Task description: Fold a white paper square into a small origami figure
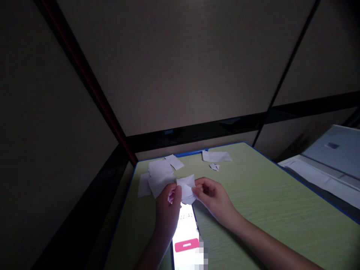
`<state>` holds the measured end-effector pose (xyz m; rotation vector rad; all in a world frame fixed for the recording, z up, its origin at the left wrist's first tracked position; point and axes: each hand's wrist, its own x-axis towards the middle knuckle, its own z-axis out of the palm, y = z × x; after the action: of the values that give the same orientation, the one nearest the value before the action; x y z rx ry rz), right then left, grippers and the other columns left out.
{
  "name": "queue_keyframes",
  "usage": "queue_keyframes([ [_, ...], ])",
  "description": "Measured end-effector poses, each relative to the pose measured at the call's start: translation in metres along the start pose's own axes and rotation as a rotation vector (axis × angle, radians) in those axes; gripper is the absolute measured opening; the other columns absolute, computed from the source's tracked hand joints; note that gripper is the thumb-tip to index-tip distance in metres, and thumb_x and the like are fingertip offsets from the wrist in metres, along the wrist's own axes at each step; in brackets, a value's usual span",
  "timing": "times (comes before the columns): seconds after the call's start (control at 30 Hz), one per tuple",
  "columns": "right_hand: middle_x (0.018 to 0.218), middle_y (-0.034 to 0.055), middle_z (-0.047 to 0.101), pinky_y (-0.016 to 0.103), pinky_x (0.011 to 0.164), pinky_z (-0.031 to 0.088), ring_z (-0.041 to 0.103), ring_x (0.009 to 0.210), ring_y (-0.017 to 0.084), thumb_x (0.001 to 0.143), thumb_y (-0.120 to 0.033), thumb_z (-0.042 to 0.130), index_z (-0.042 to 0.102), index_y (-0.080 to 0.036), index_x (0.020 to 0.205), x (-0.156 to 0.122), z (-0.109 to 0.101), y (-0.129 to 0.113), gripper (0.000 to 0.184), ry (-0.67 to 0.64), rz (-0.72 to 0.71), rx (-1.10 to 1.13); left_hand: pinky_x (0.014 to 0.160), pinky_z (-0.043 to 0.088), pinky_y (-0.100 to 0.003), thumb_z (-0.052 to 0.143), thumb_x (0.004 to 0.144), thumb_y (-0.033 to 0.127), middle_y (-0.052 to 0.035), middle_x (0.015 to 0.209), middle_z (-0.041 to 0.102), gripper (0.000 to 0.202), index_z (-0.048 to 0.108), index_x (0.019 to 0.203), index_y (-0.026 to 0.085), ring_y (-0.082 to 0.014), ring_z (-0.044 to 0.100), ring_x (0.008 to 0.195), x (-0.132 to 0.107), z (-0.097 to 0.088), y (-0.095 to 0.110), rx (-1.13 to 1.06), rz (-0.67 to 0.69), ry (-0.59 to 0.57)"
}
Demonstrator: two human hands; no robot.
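Between my two hands is a small piece of folded white paper (186, 187), raised over the top end of a lit phone (185, 228). My left hand (168, 202) pinches its left edge, thumb in front and fingers curled. On the right edge, the thumb and fingertips of my right hand (210, 193) pinch it too. The phone lies on the green table and shows a bright white screen with digits and a red button; my left hand covers part of it. Just behind my left hand lie several overlapping white paper sheets (160, 174).
A white paper strip (216, 156) and a small folded paper piece (214, 167) lie near the far edge of the green table (270, 191). Behind it rises a panelled wall (191, 67). White flat-sided furniture (332, 150) stands on the right.
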<state>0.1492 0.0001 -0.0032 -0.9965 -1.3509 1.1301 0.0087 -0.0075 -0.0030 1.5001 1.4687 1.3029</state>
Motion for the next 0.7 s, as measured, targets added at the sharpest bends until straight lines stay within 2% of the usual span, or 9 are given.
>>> queue_keyframes([
  [0.27,0.060,-0.0037,0.043,0.023,0.050,0.033,0.041,0.055,0.011,0.076,-0.029,0.059,0.056,-0.017,0.078,-0.0045,-0.0004,-0.0008,0.012,0.039,-0.051,0.019,0.041,0.042,-0.018,0.051,0.076,0.030,0.0022,0.061,0.055,0.013,0.052,0.075,0.016,-0.0104,0.051,0.051,0.0031,0.0017,0.0015,-0.173,-0.095,-0.026],
  [0.5,0.061,-0.0030,0.044,0.023,0.050,0.032,0.040,0.056,0.011,0.077,-0.029,0.059,0.060,-0.016,0.080,-0.0051,-0.0018,0.0059,0.013,0.019,-0.067,0.018,0.044,0.044,-0.018,0.055,0.073,0.028,0.0030,0.059,0.054,0.014,0.050,0.079,0.016,-0.0105,0.053,0.053,0.0040,0.0014,0.0009,-0.310,-0.102,-0.067],
  [0.7,0.069,0.0010,0.052,0.025,0.054,0.036,0.046,0.062,0.013,0.078,-0.027,0.058,0.061,-0.016,0.080,-0.0050,-0.0040,0.0043,0.011,0.012,-0.117,-0.030,0.045,0.048,-0.022,0.054,0.073,0.027,-0.0015,0.072,0.059,0.019,0.052,0.088,0.015,-0.0135,0.057,0.058,0.0035,0.0001,-0.0015,-0.379,-0.154,-0.112],
])
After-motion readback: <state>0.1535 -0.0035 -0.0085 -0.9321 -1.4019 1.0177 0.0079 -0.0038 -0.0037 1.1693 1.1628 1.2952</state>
